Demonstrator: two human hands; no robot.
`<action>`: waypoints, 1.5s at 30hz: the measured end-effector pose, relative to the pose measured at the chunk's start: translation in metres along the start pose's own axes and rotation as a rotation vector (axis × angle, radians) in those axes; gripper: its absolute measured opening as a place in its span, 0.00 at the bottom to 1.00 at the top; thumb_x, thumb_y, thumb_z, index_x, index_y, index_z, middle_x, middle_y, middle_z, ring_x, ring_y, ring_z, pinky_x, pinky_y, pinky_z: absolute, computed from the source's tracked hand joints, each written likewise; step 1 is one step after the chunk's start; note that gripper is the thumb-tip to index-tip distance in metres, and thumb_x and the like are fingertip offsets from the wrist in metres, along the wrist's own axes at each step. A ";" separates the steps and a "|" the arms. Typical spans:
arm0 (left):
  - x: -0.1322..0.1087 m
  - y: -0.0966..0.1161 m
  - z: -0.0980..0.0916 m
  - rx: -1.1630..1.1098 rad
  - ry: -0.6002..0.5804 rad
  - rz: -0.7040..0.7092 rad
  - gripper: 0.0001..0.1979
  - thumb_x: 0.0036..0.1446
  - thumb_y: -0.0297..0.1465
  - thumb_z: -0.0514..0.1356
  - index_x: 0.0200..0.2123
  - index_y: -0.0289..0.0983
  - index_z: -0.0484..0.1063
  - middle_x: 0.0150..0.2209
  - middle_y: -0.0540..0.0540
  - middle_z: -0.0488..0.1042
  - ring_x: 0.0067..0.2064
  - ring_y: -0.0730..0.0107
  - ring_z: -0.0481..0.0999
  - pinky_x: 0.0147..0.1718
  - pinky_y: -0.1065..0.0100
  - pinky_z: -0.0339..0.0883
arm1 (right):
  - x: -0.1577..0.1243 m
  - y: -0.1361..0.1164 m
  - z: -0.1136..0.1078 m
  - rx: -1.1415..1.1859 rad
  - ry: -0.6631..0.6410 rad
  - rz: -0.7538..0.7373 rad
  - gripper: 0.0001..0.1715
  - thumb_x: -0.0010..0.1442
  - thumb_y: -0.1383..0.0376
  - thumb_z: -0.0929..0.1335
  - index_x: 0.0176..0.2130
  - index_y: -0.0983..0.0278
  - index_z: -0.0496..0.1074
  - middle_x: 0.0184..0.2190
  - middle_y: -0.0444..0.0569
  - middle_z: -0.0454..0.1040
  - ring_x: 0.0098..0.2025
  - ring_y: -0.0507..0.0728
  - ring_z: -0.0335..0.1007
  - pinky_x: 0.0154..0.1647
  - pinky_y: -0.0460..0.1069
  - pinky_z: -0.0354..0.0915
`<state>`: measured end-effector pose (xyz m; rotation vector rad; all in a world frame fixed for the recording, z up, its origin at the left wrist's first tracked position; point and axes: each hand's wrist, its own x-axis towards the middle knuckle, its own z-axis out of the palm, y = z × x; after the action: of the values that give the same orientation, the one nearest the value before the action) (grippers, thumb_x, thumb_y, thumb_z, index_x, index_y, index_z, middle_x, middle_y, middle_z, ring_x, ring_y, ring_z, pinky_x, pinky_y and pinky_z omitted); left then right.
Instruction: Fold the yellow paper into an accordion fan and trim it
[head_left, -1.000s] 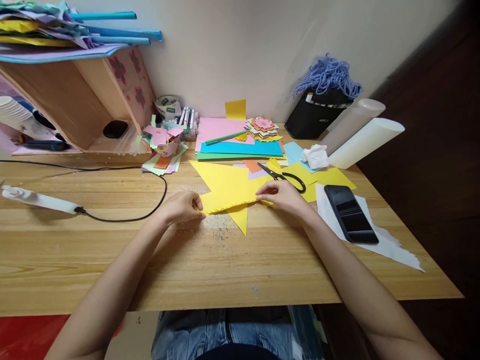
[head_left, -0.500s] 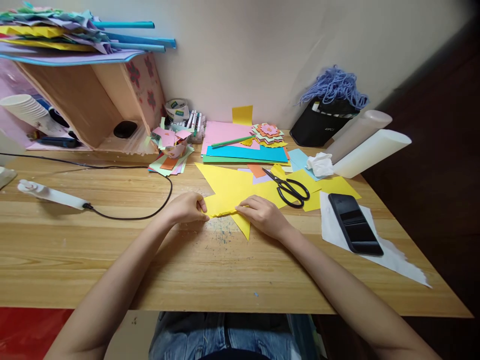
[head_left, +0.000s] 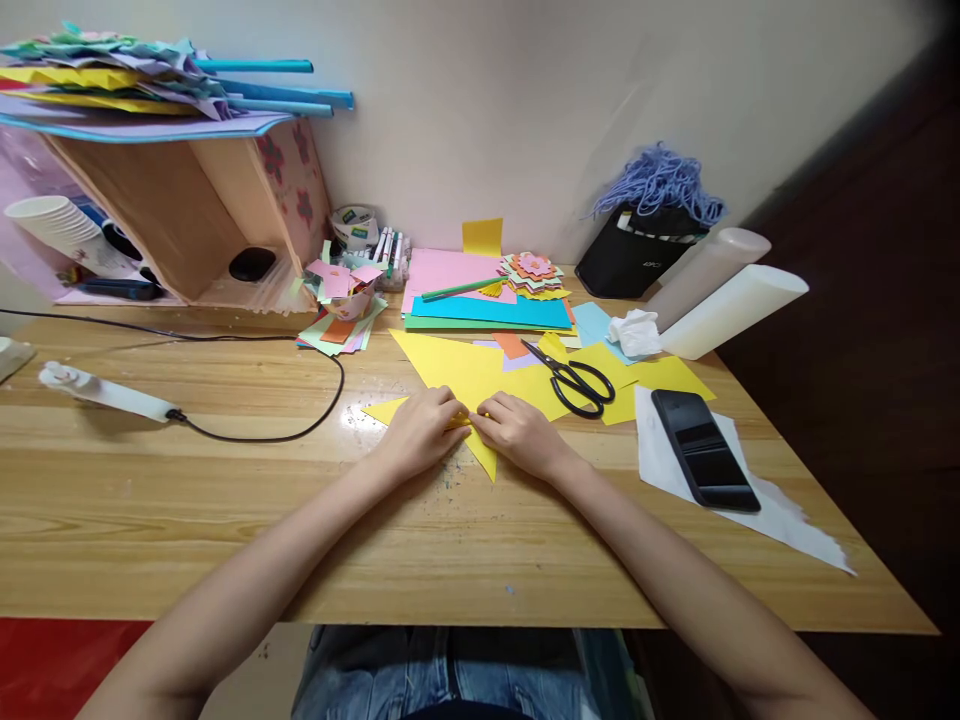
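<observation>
My left hand (head_left: 426, 432) and my right hand (head_left: 519, 434) are close together in front of me, fingertips nearly meeting. Both have closed fingers pinching a narrow folded part of a yellow paper (head_left: 484, 458). One pointed corner of it sticks out below the fingers. Another yellow tip pokes out to the left of my left hand. Much of the fold is hidden by the fingers. Behind the hands lies more yellow paper (head_left: 463, 362) with a long point toward the upper left. Black-handled scissors (head_left: 577, 385) rest on yellow sheets to the right of my right hand.
A phone (head_left: 705, 448) lies on white tissue at the right. Coloured sheets (head_left: 487, 312), a layered paper flower (head_left: 534, 272) and a cup of scraps (head_left: 346, 290) stand behind. A white glue gun (head_left: 109, 390) with its black cord lies left, near a box shelf (head_left: 289, 200).
My left hand has slid right along the folded yellow paper, up beside my right hand. A yellow tip now shows left of it. My right hand has barely moved.
</observation>
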<state>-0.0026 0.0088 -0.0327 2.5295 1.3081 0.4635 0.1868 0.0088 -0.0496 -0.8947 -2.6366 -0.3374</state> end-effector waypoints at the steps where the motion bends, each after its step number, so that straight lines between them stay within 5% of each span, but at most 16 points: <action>1: 0.001 0.003 0.003 0.071 0.004 0.026 0.10 0.57 0.35 0.57 0.36 0.37 0.73 0.36 0.44 0.73 0.37 0.66 0.71 0.33 0.67 0.61 | 0.000 0.000 0.001 0.001 0.009 0.004 0.13 0.63 0.71 0.61 0.29 0.66 0.71 0.27 0.49 0.70 0.31 0.54 0.59 0.30 0.49 0.55; 6: 0.004 0.000 0.006 0.222 0.033 0.104 0.14 0.61 0.34 0.52 0.30 0.36 0.74 0.30 0.45 0.73 0.34 0.66 0.71 0.33 0.66 0.60 | 0.000 0.001 0.004 0.108 0.102 0.108 0.13 0.62 0.69 0.62 0.30 0.64 0.73 0.28 0.48 0.72 0.32 0.54 0.61 0.31 0.49 0.57; 11: 0.001 0.003 -0.012 0.073 0.064 0.068 0.13 0.61 0.33 0.52 0.32 0.37 0.76 0.31 0.45 0.74 0.34 0.68 0.71 0.34 0.67 0.59 | 0.002 0.002 -0.021 0.325 0.086 0.227 0.09 0.62 0.65 0.64 0.36 0.63 0.74 0.31 0.50 0.73 0.37 0.56 0.63 0.35 0.49 0.61; 16: 0.000 0.017 -0.048 -0.388 -0.122 -0.102 0.11 0.57 0.36 0.57 0.31 0.37 0.77 0.31 0.47 0.77 0.33 0.70 0.72 0.33 0.70 0.61 | 0.006 -0.001 -0.066 0.567 -0.004 0.314 0.07 0.60 0.65 0.66 0.33 0.63 0.74 0.30 0.48 0.74 0.36 0.55 0.66 0.36 0.49 0.63; 19: 0.003 0.016 -0.054 -0.584 -0.333 -0.233 0.13 0.52 0.39 0.60 0.30 0.36 0.78 0.30 0.48 0.79 0.32 0.69 0.73 0.31 0.71 0.62 | 0.007 0.000 -0.075 0.729 -0.092 0.430 0.08 0.59 0.64 0.67 0.31 0.62 0.75 0.28 0.46 0.74 0.31 0.52 0.68 0.30 0.46 0.63; 22: 0.004 0.010 -0.044 -0.573 -0.410 -0.286 0.12 0.50 0.38 0.61 0.31 0.36 0.78 0.31 0.47 0.79 0.32 0.67 0.74 0.29 0.71 0.61 | 0.005 0.002 -0.062 0.813 -0.178 0.494 0.08 0.58 0.65 0.67 0.30 0.62 0.76 0.28 0.45 0.75 0.29 0.51 0.69 0.28 0.45 0.62; 28: -0.001 0.000 -0.020 -0.449 -0.290 -0.215 0.10 0.53 0.33 0.57 0.32 0.37 0.78 0.34 0.46 0.79 0.35 0.67 0.75 0.32 0.71 0.62 | 0.001 0.006 -0.028 0.881 -0.190 0.491 0.05 0.56 0.68 0.68 0.32 0.62 0.76 0.30 0.45 0.76 0.33 0.52 0.71 0.33 0.46 0.64; 37: -0.001 -0.005 -0.017 -0.427 -0.202 -0.173 0.11 0.55 0.34 0.57 0.33 0.37 0.79 0.32 0.46 0.77 0.33 0.69 0.73 0.33 0.71 0.62 | -0.001 0.004 -0.027 0.845 -0.162 0.460 0.04 0.57 0.67 0.67 0.32 0.63 0.73 0.30 0.45 0.74 0.32 0.51 0.69 0.32 0.46 0.64; 45: -0.003 -0.013 -0.018 -0.137 -0.171 -0.010 0.14 0.58 0.28 0.52 0.40 0.42 0.77 0.35 0.46 0.73 0.35 0.69 0.71 0.33 0.71 0.59 | -0.001 0.006 -0.006 0.575 0.005 0.238 0.04 0.60 0.68 0.64 0.35 0.64 0.69 0.32 0.49 0.72 0.36 0.54 0.66 0.36 0.49 0.63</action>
<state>-0.0212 0.0156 -0.0211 2.3901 1.1844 0.3153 0.1927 0.0115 -0.0437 -0.9729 -2.3744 0.4549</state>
